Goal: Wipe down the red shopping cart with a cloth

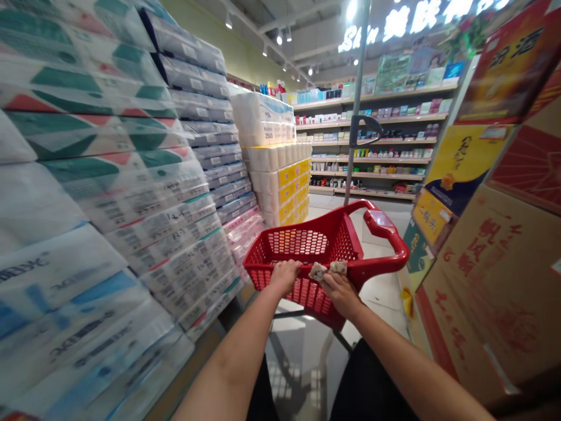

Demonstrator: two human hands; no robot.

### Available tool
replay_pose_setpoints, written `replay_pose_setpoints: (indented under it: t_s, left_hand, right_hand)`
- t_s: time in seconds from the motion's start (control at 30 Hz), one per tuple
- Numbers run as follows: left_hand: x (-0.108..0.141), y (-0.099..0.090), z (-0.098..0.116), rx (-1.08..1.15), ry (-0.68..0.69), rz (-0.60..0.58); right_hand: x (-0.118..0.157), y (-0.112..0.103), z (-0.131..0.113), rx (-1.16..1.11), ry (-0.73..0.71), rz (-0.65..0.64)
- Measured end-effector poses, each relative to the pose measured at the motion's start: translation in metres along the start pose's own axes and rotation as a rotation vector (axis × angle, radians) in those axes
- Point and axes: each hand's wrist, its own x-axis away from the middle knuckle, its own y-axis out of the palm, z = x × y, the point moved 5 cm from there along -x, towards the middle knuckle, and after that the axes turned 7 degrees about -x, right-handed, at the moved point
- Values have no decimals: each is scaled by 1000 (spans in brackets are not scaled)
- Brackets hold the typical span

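Along a store aisle, at far left, plastic-wrapped bales of white tissue packs with green and red print (100,158) rose in a tall stack, with grey-banded packs (205,123) behind and yellow-and-white packs (276,187) farther on. The left hand (284,278) gripped the near rim of a red plastic mesh shopping basket (302,248), fingers together and curled over the edge. Just beside it, the right hand (339,295) held a crumpled beige scrap (326,269) against that rim, fingers bunched on it; its material was hard to tell. A curved red cart handle (385,234) ran ahead. Beyond stood long white shelves of boxed goods (372,140). At far right, cardboard cartons with red characters (477,286) lined the aisle.
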Motion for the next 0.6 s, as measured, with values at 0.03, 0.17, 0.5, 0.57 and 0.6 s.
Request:
replay_pose_setpoints:
  t_s: [0.03,0.17,0.5,0.57,0.6]
  left_hand:
    - [0,0,3,2,8,4]
    - [0,2,13,18,1,20]
    - [29,0,-31,35,-142,8]
    - [30,-1,-32,52,-157,-8]
    - [30,-1,-32,59,-163,-13]
  right_hand:
    - [1,3,-2,38,6,54]
    - [10,1,-10,137,11,215]
    - [52,-1,13,63,277,350]
    - [49,6,9,-18,317,357]
    - [47,9,7,-66,327,365]
